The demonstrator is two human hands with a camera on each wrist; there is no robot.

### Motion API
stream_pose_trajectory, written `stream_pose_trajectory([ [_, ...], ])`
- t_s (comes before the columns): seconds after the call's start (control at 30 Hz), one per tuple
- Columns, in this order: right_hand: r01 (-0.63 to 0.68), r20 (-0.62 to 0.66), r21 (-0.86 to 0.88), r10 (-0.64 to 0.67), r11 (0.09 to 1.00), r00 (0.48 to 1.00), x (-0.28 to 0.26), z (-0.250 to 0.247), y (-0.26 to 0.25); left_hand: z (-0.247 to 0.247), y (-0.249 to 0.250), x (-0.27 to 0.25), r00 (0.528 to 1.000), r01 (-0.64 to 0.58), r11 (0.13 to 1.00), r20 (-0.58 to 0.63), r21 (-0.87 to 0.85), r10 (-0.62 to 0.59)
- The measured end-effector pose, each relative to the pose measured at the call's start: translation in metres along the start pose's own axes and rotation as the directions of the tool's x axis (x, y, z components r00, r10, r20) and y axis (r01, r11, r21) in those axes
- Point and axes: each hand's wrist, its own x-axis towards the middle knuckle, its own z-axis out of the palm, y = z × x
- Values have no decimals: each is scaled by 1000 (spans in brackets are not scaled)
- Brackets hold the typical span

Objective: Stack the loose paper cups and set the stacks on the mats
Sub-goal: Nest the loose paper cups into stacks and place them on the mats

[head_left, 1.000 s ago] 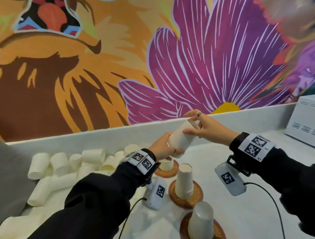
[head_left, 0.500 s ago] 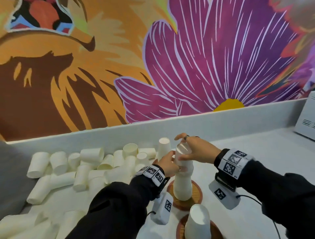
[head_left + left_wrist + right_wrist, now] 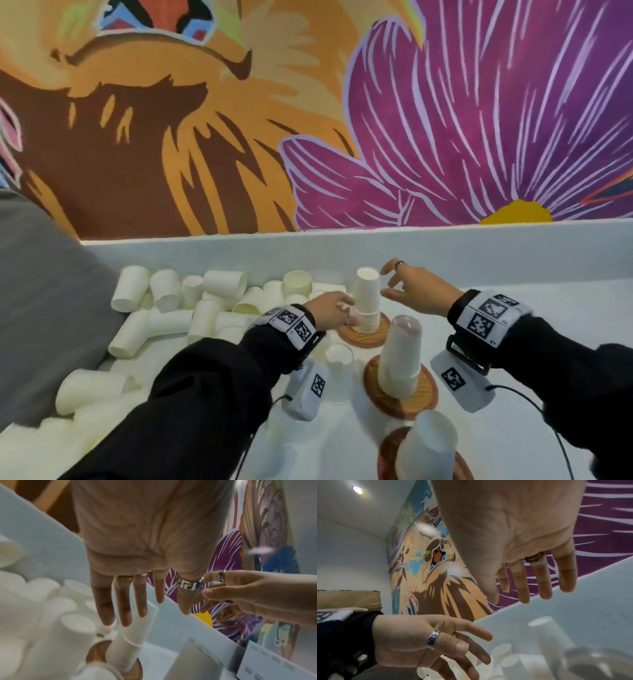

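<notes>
A stack of upturned white paper cups [image 3: 366, 301] stands on the far round woven mat [image 3: 364, 339]. My left hand [image 3: 346, 310] is at its left side, fingers straight, holding nothing; I cannot tell if they touch it. My right hand [image 3: 388, 282] hovers just right of the stack's top, fingers spread, apart from it. In the left wrist view the left hand [image 3: 137, 615] reaches over the stack [image 3: 126, 646], with the right hand [image 3: 240, 595] beside it. The right wrist view shows both hands, right [image 3: 522, 599] and left [image 3: 471, 649], holding nothing.
Two more cup stacks [image 3: 400, 356] [image 3: 428, 448] stand on nearer mats [image 3: 424, 394] [image 3: 385, 452]. Several loose cups [image 3: 205, 301] lie heaped at the left, and a single cup [image 3: 339, 356] stands by my left wrist. A low white wall [image 3: 479, 246] runs behind.
The cups both hands held in the air have come down onto the stack on the far mat. Both hands have let go and opened.
</notes>
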Motion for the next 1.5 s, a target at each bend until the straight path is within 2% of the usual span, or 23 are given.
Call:
stream_pose_trajectory([
  [0.2, 205, 16, 112, -208, 972, 978, 11, 7, -79, -84, -43, -53, 984, 69, 997, -165, -19, -71],
  [0.4, 344, 123, 177, -367, 922, 922, 25, 48, -161, -156, -102, -124, 929, 165, 985, -328, -41, -169],
  [0.63, 404, 267, 239, -459, 883, 847, 39, 101, -236, -191, -175, -187, 873, 274, 956, -389, -105, -293],
  [0.77, 437, 413, 220, -489, 872, 768, 39, 126, -269, -198, -205, -203, 862, 313, 945, -390, -94, -324],
  [0.87, 460, 488, 202, -496, 865, 718, 41, 144, -287, -201, -229, -205, 860, 335, 937, -374, -100, -347],
  [1.1, 425, 588, 146, -424, 894, 689, 54, 179, -319, -207, -274, -189, 855, 378, 922, -351, -80, -381],
  [1.3, 368, 669, 101, -337, 924, 662, 60, 208, -336, -204, -306, -168, 829, 486, 873, -331, 27, -451],
  [1.4, 355, 680, 75, -308, 932, 666, 62, 220, -336, -204, -316, -159, 828, 512, 857, -299, 57, -475],
  [1.5, 314, 664, 55, -270, 948, 698, 64, 231, -332, -207, -318, -152, 833, 509, 861, -254, 3, -492],
])
